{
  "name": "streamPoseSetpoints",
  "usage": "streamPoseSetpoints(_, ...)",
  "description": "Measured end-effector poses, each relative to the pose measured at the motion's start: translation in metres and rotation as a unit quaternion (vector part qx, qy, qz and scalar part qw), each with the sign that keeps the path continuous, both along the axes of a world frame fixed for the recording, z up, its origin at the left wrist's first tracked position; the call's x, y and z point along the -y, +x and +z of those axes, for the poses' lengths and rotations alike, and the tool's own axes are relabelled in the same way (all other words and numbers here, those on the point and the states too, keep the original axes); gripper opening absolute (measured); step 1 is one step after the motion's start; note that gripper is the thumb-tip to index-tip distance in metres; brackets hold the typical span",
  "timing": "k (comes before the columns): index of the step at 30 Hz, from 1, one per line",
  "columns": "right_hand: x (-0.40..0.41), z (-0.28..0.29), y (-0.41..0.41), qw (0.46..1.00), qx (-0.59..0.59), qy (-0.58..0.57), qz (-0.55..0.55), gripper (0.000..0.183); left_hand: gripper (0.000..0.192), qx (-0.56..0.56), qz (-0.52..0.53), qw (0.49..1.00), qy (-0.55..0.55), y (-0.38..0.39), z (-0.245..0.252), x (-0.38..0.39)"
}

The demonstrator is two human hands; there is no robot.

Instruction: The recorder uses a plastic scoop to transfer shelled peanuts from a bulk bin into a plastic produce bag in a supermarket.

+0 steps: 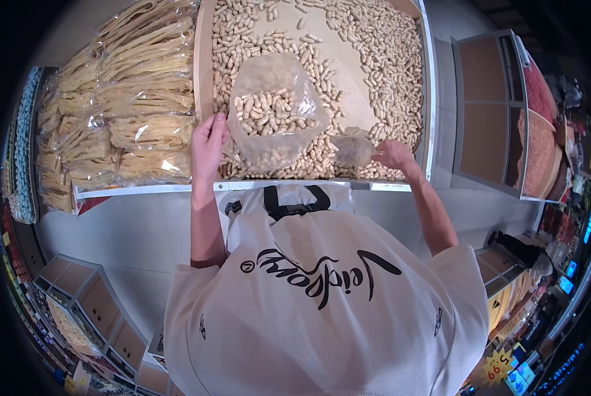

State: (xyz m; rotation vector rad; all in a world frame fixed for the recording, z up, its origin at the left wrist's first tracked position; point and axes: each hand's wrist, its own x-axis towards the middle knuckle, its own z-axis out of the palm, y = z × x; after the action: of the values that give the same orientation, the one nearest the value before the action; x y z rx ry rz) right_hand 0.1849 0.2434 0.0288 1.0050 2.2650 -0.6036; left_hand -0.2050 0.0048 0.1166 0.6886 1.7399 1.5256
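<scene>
My left hand (210, 140) pinches the left edge of a translucent plastic bag (308, 103) between thumb and fingers. Its mouth gapes, and unshelled peanuts (267, 110) fill part of the inside. The bag rests on loose peanuts in a shallow wooden bin (204, 69). Right of the bag, my right hand (394, 155) grips a clear plastic scoop (352, 150) that lies low among the peanuts near the bin's front edge. How much the scoop contains is hard to tell. More unshelled peanuts (389, 54) spread along the bin's right side.
Left of the bin, clear packs of dried yellowish sheets or strips (142, 99) are piled high. A white metal rail (275, 185) runs along the front. Another display stand (483, 109) stands across the aisle at right. A person (520, 250) is farther off at lower right.
</scene>
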Motion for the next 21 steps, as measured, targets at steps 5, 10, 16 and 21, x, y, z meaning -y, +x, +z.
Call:
streamPoseSetpoints(5, 0.018, -0.022, -0.007, 0.998, -0.058, -0.019, -0.011, 0.037, 0.039, -0.012, 0.013, 1.000, 0.017, 0.002, 0.012, 0.001)
streamPoseSetpoints(10, 0.040, -0.022, -0.001, 0.997, -0.054, -0.008, -0.063, 0.035, 0.040, -0.054, 0.002, 0.998, 0.028, 0.012, 0.031, 0.008)
streamPoseSetpoints(16, 0.068, -0.050, 0.005, 0.990, -0.116, 0.016, -0.079, 0.031, 0.042, -0.150, 0.017, 0.988, -0.035, 0.028, 0.052, -0.003)
streamPoseSetpoints(21, 0.073, -0.061, 0.006, 0.986, -0.149, 0.054, -0.056, 0.026, 0.042, -0.154, -0.006, 0.981, -0.120, 0.030, 0.046, -0.010)
